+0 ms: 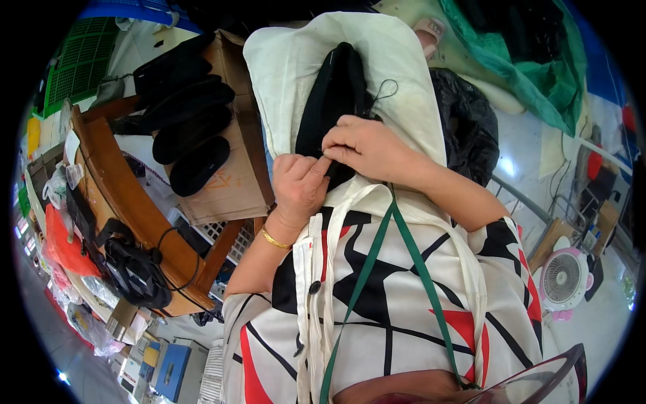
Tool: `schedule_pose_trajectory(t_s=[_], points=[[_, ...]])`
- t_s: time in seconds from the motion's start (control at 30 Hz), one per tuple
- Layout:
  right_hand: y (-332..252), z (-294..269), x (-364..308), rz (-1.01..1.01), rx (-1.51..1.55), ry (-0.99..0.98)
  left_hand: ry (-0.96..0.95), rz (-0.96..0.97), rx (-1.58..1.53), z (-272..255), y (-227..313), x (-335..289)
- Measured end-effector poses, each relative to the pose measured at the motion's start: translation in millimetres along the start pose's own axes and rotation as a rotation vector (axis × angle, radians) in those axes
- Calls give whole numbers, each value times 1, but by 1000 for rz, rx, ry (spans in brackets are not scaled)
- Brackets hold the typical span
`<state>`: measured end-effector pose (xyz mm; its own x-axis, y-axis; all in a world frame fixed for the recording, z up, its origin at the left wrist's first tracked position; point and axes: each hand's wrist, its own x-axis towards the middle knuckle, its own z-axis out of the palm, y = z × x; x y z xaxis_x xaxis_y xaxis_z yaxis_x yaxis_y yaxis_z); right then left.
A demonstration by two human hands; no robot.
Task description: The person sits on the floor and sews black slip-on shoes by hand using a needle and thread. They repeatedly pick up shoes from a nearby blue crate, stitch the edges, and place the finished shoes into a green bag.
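A long black cloth piece, shaped like a shoe [334,84], lies on a white padded cushion [402,64] in front of my body. My left hand [298,187] is closed on its near left edge, thumb and forefinger pressed together. From the right, my right hand [370,149] reaches over the black shoe, its fingertips pinched against those of the left. Whatever is between the right fingertips is too small or hidden to make out. A thin dark thread [388,89] loops up from the shoe beside the right hand and rests on the cushion.
Several black shoes [195,128] are piled on a cardboard box [229,192] to the left. Beside it stands a brown wooden table [128,222] with a black bag [131,266]. A black plastic bag [464,128], green sack [538,94] and small fan [564,277] are at right.
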<state>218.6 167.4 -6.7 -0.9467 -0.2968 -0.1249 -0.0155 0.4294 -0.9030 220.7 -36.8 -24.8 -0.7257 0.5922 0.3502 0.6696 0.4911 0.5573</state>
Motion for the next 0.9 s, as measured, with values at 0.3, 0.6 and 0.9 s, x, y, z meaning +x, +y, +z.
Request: schedule_pose_trajectory(t_s=[0.3, 0.6, 0.9], points=[[-4, 7, 32, 233, 592, 164, -52, -61, -78, 0, -1, 9], [33, -179, -5, -285, 1082, 715, -128, -154, -140, -6, -1, 17], [37, -84, -16, -110, 353, 415, -162, -190, -126, -8, 3, 21]])
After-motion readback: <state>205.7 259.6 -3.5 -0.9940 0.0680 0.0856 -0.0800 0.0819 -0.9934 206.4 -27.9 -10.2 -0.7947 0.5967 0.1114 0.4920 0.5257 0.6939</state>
